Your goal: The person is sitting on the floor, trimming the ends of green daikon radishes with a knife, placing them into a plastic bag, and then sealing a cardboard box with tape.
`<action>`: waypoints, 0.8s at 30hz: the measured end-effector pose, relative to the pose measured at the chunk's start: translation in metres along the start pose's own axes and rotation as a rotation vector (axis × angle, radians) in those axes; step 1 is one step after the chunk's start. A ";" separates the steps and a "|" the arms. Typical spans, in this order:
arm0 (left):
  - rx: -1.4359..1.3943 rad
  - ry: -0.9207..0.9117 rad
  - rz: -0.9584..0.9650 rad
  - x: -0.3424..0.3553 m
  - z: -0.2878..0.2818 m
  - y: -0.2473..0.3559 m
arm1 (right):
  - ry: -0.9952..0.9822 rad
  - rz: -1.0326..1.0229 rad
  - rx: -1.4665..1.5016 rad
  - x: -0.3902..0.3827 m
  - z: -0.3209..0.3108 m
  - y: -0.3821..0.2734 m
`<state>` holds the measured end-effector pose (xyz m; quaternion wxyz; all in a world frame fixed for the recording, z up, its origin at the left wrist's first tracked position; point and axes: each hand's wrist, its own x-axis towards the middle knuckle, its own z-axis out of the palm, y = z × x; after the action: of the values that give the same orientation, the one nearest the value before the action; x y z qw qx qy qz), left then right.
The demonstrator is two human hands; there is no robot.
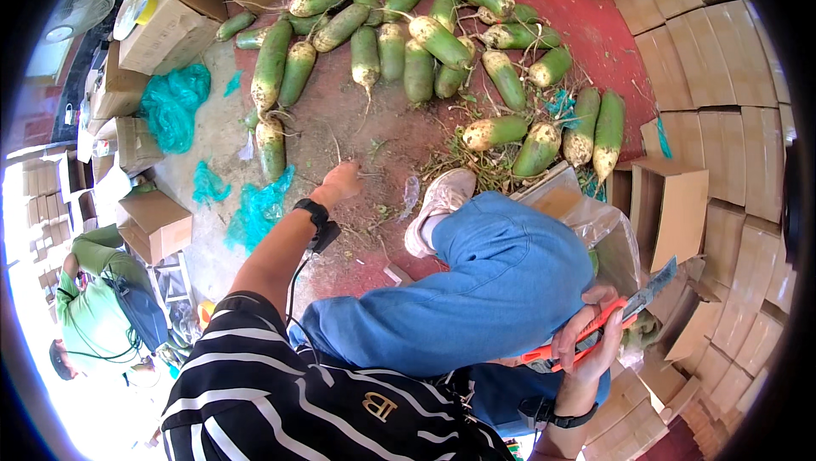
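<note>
My right hand [589,333], at the lower right beside my knee, is wrapped round a pair of scissors [614,316]. Their handles are orange-red and black, and the dirty dark blades point up and right. Out over the littered floor, my left hand [342,182] is stretched forward with its fingers curled together. A thin root-like strand shows at its fingertips; what it holds, if anything, is too small to make out. Closest to it on the left is a green-and-white radish [270,148]. Many more large radishes [438,40] lie beyond, soil-marked, several with long roots.
Root and leaf trimmings [476,162] lie by my shoe [442,206]. Teal plastic bags [259,206] rest on the floor at left. Stacked cardboard boxes [731,45] line the right side; an open carton [667,206] stands before them. A co-worker in green [102,308] bends at far left.
</note>
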<state>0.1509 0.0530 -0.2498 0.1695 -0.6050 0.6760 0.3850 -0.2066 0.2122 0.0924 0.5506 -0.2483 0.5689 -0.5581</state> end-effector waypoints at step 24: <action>0.014 -0.080 0.264 -0.035 0.026 0.017 | 0.451 -0.386 0.081 -0.016 -0.086 -0.031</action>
<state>0.1356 0.0950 -0.2367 0.1481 -0.4937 0.7452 0.4232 -0.2898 0.2495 0.1066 0.3036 -0.1995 0.5964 -0.7158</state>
